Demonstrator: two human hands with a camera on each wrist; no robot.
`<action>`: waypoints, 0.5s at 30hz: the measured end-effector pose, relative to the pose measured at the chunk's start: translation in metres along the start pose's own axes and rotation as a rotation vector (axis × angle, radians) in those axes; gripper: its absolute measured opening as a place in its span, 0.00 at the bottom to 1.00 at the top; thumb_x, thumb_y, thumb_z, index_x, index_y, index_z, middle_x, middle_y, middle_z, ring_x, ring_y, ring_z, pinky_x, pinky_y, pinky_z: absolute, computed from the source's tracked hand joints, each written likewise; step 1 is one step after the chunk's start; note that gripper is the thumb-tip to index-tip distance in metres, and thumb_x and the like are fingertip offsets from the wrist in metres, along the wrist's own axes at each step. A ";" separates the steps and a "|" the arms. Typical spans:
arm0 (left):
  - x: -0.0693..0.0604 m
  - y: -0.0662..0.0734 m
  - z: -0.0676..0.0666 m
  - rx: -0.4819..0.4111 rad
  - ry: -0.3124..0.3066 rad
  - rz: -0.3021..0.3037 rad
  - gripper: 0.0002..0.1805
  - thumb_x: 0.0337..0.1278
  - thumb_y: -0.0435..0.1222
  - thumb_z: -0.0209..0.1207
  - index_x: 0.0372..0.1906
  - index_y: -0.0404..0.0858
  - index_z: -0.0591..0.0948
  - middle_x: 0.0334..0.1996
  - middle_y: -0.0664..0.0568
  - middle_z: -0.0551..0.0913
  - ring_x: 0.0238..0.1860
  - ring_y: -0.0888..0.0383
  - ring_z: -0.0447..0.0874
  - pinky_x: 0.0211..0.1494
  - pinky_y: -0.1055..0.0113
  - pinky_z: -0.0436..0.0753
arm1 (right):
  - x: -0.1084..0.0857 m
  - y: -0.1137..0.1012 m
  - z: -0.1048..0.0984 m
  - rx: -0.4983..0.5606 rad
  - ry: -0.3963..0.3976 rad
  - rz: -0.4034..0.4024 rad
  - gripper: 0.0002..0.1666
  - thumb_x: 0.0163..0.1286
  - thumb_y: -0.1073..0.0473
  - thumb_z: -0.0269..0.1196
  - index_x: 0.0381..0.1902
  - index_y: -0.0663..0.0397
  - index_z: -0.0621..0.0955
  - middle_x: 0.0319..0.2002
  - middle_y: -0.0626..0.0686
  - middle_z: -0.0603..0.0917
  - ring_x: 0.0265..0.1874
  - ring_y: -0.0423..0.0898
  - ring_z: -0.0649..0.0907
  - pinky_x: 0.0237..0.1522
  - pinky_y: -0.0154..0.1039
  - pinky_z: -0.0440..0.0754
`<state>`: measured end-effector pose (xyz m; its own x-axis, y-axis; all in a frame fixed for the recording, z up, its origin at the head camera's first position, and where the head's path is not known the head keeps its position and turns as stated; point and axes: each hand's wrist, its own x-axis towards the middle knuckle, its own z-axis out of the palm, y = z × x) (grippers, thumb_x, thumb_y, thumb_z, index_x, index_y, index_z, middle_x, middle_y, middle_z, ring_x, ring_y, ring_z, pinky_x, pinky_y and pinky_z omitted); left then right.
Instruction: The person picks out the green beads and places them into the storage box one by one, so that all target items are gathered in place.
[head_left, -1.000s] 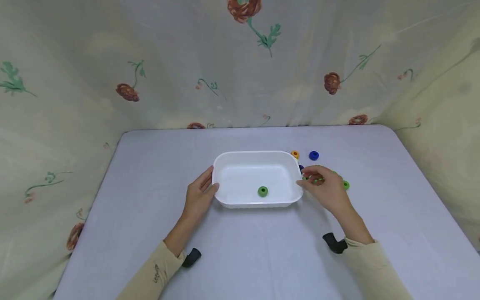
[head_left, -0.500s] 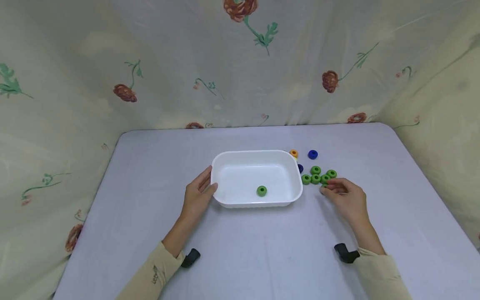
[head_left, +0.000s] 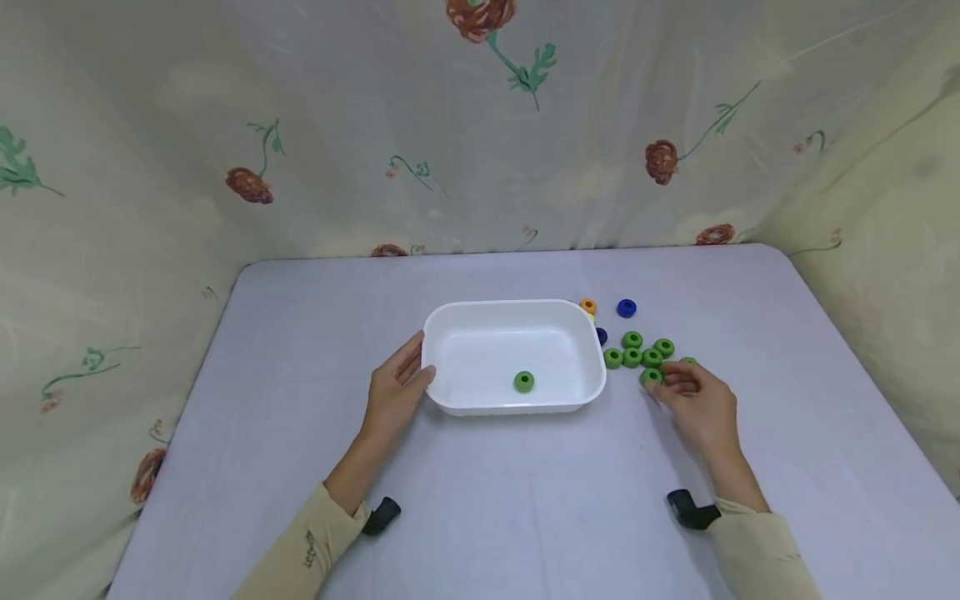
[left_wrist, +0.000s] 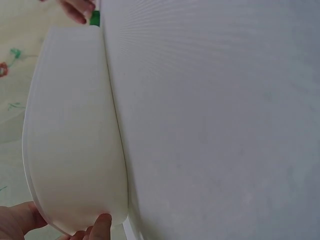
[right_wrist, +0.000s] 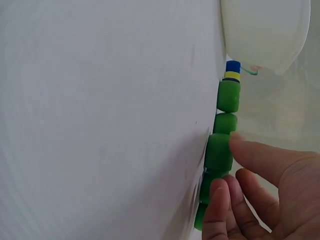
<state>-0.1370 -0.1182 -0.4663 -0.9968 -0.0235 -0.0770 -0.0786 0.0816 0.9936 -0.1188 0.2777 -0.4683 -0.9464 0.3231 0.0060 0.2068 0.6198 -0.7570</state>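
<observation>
At its left end, my left hand (head_left: 397, 396) holds the white rectangular tray (head_left: 513, 398), with the thumb by the rim and the fingers along the outer wall. One round green bead (head_left: 524, 382) with a hole lies inside the tray. Right of the tray, my right hand (head_left: 697, 408) has thumb and fingertips about another green bead (head_left: 651, 377), the nearest of a group on the table. The right wrist view shows the thumb against this green bead (right_wrist: 218, 152) and the fingers at its other side, where the exact contact is partly hidden.
Several green beads (head_left: 632, 357) stand close together beside the tray's right end; one (head_left: 688, 362) is partly behind my right hand. Farther back are an orange bead (head_left: 588, 306) and a blue bead (head_left: 627, 308). A dark blue bead (head_left: 602, 336) and a yellow one are half hidden by the tray.
My right hand has moved right from the tray's edge to the green beads, uncovering most of them. Its fingers have shifted slightly, showing more of the nearest bead. The left hand keeps its hold.
</observation>
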 end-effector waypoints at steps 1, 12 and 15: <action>0.000 0.000 0.000 -0.002 -0.001 -0.002 0.32 0.67 0.29 0.58 0.75 0.41 0.66 0.75 0.48 0.67 0.75 0.50 0.68 0.69 0.71 0.76 | 0.000 0.000 0.001 -0.004 0.000 0.004 0.25 0.62 0.59 0.72 0.55 0.62 0.82 0.46 0.61 0.85 0.30 0.22 0.74 0.32 0.15 0.76; -0.002 0.002 0.000 -0.010 -0.003 0.001 0.32 0.67 0.28 0.57 0.75 0.40 0.66 0.75 0.48 0.67 0.75 0.51 0.69 0.68 0.72 0.76 | -0.001 0.003 0.009 -0.074 -0.015 0.002 0.25 0.62 0.57 0.72 0.56 0.60 0.82 0.46 0.60 0.86 0.34 0.32 0.76 0.31 0.17 0.75; -0.002 0.002 0.000 -0.014 -0.006 0.005 0.32 0.67 0.28 0.57 0.75 0.40 0.66 0.75 0.48 0.67 0.75 0.51 0.69 0.69 0.72 0.76 | -0.001 0.003 0.011 -0.075 -0.012 0.002 0.25 0.62 0.57 0.72 0.56 0.60 0.82 0.45 0.60 0.86 0.34 0.34 0.77 0.31 0.17 0.75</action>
<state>-0.1355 -0.1177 -0.4641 -0.9972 -0.0170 -0.0726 -0.0736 0.0676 0.9950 -0.1198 0.2717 -0.4777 -0.9487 0.3161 -0.0031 0.2261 0.6716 -0.7056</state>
